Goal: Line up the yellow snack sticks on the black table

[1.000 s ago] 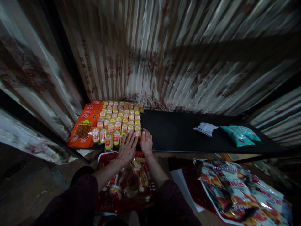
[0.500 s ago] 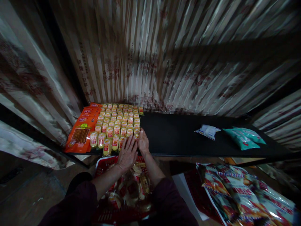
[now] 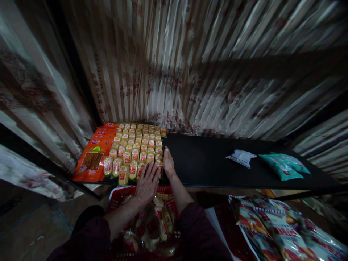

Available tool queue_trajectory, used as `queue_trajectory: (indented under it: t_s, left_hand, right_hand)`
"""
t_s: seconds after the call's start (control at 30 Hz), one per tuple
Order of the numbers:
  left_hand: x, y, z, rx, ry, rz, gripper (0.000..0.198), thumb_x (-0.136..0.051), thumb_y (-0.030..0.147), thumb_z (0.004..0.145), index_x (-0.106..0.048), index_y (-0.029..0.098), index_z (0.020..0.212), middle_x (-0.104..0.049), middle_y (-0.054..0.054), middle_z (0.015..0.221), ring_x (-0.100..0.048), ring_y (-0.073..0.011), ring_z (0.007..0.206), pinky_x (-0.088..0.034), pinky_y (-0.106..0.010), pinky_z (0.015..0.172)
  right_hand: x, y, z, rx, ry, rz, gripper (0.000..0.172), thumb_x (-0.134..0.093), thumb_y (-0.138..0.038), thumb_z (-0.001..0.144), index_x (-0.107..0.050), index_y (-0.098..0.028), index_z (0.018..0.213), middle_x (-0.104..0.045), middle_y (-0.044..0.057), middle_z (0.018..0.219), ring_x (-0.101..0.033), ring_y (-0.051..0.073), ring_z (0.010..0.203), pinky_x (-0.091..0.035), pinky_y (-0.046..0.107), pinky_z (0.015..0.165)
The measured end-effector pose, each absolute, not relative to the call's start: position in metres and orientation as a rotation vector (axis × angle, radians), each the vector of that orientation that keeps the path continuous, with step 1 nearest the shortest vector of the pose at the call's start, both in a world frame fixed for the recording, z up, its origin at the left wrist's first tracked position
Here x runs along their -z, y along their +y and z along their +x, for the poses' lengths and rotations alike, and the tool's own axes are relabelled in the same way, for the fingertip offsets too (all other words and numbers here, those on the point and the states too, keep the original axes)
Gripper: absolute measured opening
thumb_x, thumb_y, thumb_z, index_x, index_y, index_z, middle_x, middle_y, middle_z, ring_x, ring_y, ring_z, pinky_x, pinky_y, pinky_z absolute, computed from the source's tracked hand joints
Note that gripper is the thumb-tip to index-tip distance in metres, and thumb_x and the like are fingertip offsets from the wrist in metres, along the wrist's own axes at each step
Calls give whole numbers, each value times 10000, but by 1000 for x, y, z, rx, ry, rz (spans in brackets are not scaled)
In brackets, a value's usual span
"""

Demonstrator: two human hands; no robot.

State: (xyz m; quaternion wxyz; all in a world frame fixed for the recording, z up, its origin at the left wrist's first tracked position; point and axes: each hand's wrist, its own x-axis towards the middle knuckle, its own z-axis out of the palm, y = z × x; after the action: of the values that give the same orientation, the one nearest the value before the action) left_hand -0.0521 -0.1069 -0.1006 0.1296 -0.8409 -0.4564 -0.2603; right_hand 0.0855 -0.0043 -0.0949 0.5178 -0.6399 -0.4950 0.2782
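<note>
Rows of small yellow wrapped cakes (image 3: 135, 154) with red-and-white labels lie on the left part of a black shelf (image 3: 195, 156). My left hand (image 3: 148, 181) rests flat against the front right corner of these rows, its fingers stretched out over the nearest packets. Along the right side of the rows stands my right hand (image 3: 168, 162), edge-on, fingers straight, palm turned toward the cakes. Whether the right palm touches the packets, I cannot tell. Under my forearms is a red basket (image 3: 112, 203) holding more wrapped packets (image 3: 152, 221).
Orange snack bags (image 3: 92, 157) lie overlapped at the shelf's left end. A white-and-blue packet (image 3: 241, 157) and teal bags (image 3: 285, 165) lie on the right. Below, a second container holds several large printed bags (image 3: 282, 224). Striped sheeting (image 3: 168, 72) hangs behind the shelf.
My right hand has shifted slightly right, away from my left hand, opening a small gap. My left hand stays on the front packets. The whole view has moved a little.
</note>
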Motion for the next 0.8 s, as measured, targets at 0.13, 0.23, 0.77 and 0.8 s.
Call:
queue_trajectory:
  t_s: [0.13,0.23,0.77,0.8]
  left_hand:
    - [100,-106,-53,753,-1307,-2442,507,-441,308,937,-455,156,1420,-408,-100,1522,-237,-257,1471,-98,-467,1227]
    - [100,-105,-54,730,-1306,-2428,503,-433,306,938,-464,139,1411,-417,-109,1516,-267,-256,1460,-96,-456,1225]
    - [93,-111,-60,712,-1290,-2527,536,-450,306,943,-406,164,1458,-309,-141,1568,-186,-274,1485,-163,-485,1205]
    - [92,-113,-61,709,-1290,-2534,534,-446,309,944,-408,167,1458,-313,-137,1567,-187,-274,1485,-158,-487,1207]
  right_hand:
    - [99,8,83,-752,-1154,-1495,760,-264,-716,887,-612,-166,1279,-559,115,1401,-476,238,1340,-347,420,1134]
    - [105,10,77,-792,-1102,-1433,728,-305,-728,870,-640,-197,1239,-649,83,1291,-538,223,1270,-407,399,1083]
    - [100,-18,97,-842,-911,-1371,751,-306,-705,881,-543,-173,1355,-505,95,1457,-440,215,1368,-320,386,1144]
    - [99,-25,99,-822,-913,-1373,749,-305,-700,883,-545,-167,1351,-510,102,1452,-443,218,1365,-319,389,1144]
